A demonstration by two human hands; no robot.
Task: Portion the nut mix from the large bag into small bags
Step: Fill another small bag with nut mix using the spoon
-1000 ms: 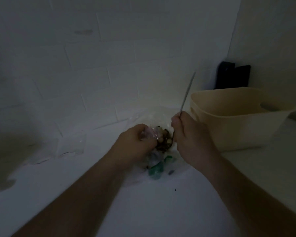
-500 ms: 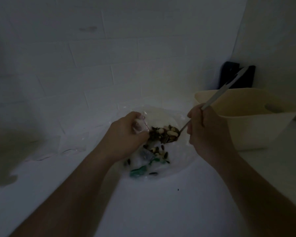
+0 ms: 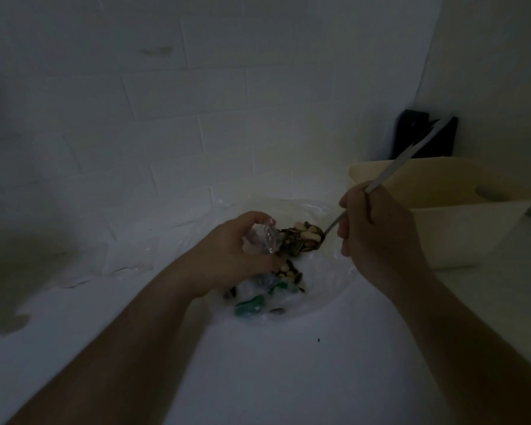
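Observation:
My left hand (image 3: pixel 227 259) grips a small clear bag (image 3: pixel 262 240), its mouth turned to the right. Gripped by its long handle in my right hand (image 3: pixel 377 237), a metal spoon (image 3: pixel 390 173) has its bowl heaped with nut mix (image 3: pixel 304 237) right at the small bag's mouth. Under both hands the large clear bag (image 3: pixel 292 302) lies open on the white counter, with loose nuts (image 3: pixel 288 273) and green print showing inside it.
A cream plastic tub (image 3: pixel 460 222) stands just right of my right hand. A black object (image 3: pixel 423 136) leans in the corner behind it. Flat clear small bags (image 3: pixel 129 256) lie on the counter to the left. White tiled wall rises close behind.
My right hand lifted the spoon out of the large bag, now loaded with nuts, and tipped its handle from upright to slanting right. The spoon bowl moved up to the small bag's mouth.

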